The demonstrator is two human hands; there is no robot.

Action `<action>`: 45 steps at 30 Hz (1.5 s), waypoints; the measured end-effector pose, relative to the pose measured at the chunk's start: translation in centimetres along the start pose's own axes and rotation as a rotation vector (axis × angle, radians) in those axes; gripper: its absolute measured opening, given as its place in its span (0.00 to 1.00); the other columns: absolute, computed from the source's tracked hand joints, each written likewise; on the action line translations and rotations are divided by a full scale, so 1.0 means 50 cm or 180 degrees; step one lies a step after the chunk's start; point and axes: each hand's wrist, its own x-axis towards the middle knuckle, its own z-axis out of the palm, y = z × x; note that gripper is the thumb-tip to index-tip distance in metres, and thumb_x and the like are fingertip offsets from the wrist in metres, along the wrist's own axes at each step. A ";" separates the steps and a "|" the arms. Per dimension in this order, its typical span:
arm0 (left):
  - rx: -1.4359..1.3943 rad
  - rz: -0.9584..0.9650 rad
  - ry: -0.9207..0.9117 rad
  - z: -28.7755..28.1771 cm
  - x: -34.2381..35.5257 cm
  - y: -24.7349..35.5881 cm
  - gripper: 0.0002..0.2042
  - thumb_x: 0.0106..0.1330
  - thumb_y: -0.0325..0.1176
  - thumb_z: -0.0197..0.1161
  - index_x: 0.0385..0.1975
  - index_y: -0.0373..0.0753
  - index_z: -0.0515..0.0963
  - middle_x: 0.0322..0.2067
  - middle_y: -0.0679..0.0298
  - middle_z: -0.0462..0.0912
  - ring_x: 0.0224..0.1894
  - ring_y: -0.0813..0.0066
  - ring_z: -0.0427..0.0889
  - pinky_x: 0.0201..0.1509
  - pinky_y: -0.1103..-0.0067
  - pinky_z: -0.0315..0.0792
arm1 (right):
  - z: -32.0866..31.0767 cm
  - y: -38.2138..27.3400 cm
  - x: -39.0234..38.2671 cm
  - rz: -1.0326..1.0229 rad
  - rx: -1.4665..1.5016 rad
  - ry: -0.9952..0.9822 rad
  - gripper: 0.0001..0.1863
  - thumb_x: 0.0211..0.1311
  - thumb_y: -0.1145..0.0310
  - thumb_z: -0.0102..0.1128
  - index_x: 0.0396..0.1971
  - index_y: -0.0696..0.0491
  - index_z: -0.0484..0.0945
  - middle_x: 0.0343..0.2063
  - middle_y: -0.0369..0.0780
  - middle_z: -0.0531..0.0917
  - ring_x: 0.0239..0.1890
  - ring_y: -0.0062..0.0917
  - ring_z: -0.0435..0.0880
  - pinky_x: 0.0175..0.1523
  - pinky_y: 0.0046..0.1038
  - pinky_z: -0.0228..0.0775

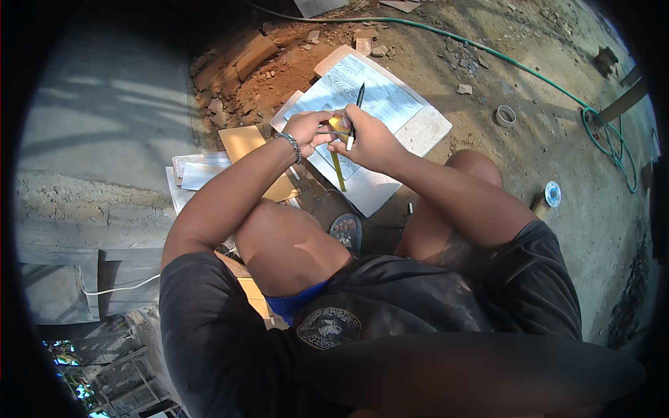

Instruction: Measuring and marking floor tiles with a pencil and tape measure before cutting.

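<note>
I am crouched over a large pale tile (397,104) with a grey wood-grain face, lying on the dirt ground. My left hand (306,131), a bead bracelet on its wrist, grips a yellow tape measure (339,125) whose blade hangs down across the tile. My right hand (369,143) touches the tape case and holds a dark pen (356,111) upright between its fingers. Both hands meet just above the tile's near half.
Tile offcuts and tan boards (244,143) lie to the left. Bricks and rubble (244,59) sit beyond them. A green hose (502,59) curves across the ground to a coil (613,143) at right. A tape roll (505,115) and a small disc (552,194) lie on the dirt.
</note>
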 end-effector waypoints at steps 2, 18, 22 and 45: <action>0.0029 -0.0013 0.0089 0.023 -0.004 0.000 0.12 0.75 0.29 0.58 0.51 0.26 0.76 0.48 0.51 0.83 0.49 0.62 0.87 0.52 0.73 0.86 | -0.003 0.034 0.013 0.0114 0.0088 0.0139 0.22 0.58 0.66 0.72 0.43 0.57 0.67 0.44 0.52 0.83 0.43 0.48 0.85 0.49 0.42 0.76; 0.4415 0.1701 -0.0108 0.066 -0.045 0.030 0.08 0.61 0.35 0.72 0.36 0.39 0.87 0.35 0.58 0.87 0.38 0.68 0.85 0.43 0.73 0.76 | -0.094 0.129 0.022 0.1053 0.2651 -0.0352 0.13 0.65 0.72 0.62 0.42 0.54 0.66 0.43 0.44 0.82 0.36 0.24 0.86 0.36 0.27 0.83; 0.4270 0.2133 -0.0164 0.016 0.045 0.019 0.13 0.61 0.41 0.73 0.32 0.36 0.84 0.34 0.59 0.83 0.36 0.70 0.83 0.41 0.73 0.74 | -0.149 0.139 0.087 0.1700 0.1777 -0.0189 0.21 0.62 0.71 0.67 0.50 0.60 0.68 0.40 0.45 0.82 0.37 0.28 0.88 0.40 0.29 0.86; 0.2916 0.2171 0.0909 -0.291 0.235 -0.522 0.05 0.62 0.36 0.70 0.30 0.43 0.89 0.33 0.67 0.86 0.43 0.65 0.80 0.55 0.70 0.71 | -0.126 0.734 0.230 0.2269 0.0953 -0.0485 0.21 0.64 0.67 0.73 0.46 0.65 0.73 0.39 0.44 0.85 0.39 0.23 0.87 0.40 0.22 0.81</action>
